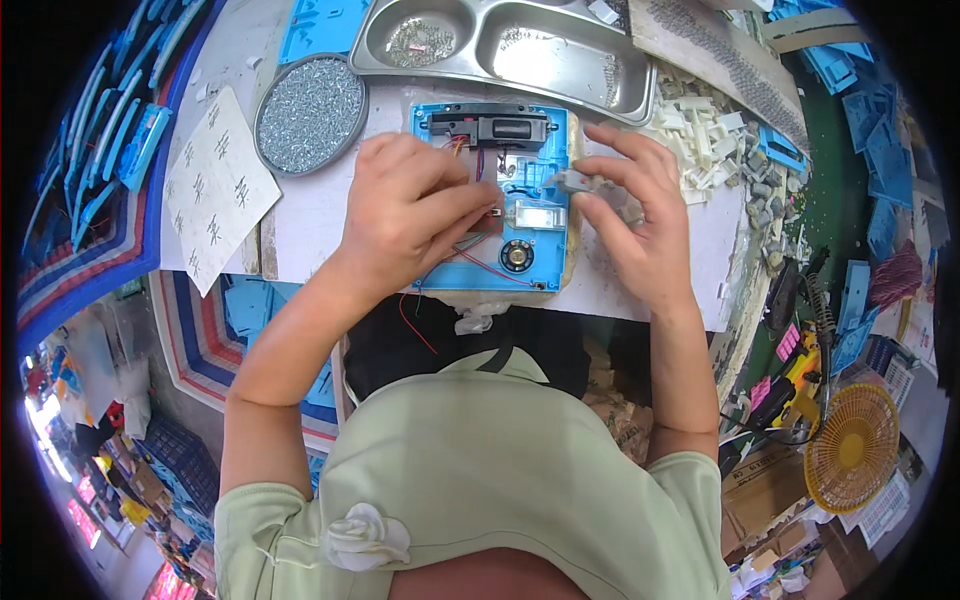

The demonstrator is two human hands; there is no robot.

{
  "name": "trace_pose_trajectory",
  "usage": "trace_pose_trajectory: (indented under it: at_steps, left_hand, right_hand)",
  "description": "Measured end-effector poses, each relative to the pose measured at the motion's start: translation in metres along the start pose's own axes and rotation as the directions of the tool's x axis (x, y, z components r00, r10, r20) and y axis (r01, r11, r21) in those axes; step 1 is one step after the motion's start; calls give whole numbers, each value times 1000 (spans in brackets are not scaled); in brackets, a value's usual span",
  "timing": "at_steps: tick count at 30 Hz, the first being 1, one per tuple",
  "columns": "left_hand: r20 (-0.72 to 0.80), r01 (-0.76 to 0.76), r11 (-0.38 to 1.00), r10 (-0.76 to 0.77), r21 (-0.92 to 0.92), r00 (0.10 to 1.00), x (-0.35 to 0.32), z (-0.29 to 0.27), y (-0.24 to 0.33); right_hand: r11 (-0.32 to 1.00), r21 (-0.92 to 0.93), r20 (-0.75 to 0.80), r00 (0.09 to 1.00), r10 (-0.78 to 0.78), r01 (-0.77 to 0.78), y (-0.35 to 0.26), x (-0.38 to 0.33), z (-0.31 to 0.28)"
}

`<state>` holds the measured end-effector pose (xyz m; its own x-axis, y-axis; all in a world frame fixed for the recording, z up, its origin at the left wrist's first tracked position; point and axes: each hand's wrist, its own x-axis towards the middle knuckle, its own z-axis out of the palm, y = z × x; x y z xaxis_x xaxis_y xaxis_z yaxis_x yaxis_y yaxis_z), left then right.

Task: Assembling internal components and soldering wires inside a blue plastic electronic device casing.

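Note:
A blue plastic casing (550,262) lies open in front of me, inner side up. It holds a black part (512,129) at the far edge, a clear rectangular piece (537,214), a round speaker (517,256) and thin wires (478,264). My left hand (405,205) is over the casing's left side, fingertips pinched near its middle; what they grip is hidden. Between the thumb and fingers of my right hand (645,190) is a small grey part (573,181), held over the casing's right edge.
A round dish of small screws (311,115) stands at the far left, near a marked paper sheet (220,190). Behind the casing is a metal compartment tray (560,60). White plastic pieces (700,150) and grey parts (768,215) are heaped at the right. A yellow fan (852,448) stands lower right.

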<state>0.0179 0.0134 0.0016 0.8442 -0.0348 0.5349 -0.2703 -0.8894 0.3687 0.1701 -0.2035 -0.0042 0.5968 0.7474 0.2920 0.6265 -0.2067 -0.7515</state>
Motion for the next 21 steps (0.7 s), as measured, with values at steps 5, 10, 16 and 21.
trace_pose_trajectory:
  at_steps: [5,10,16,21]
  left_hand:
    - [-28,88,996,-88,-3,996,-24,3,7]
    - [-28,99,992,-102,-72,994,-28,4,7]
    - [-83,102,986,-113,-129,990,-31,6,5]
    - [-100,79,987,-94,-142,991,-30,5,4]
  right_hand:
    - [995,-93,73,997,-26,33,1,11,14]
    - [983,-177,136,990,-25,49,-4,19,13]
    - [978,-205,167,986,-6,41,-13,24,8]
    - [992,-125,190,982,9,15,-16,27,-1]
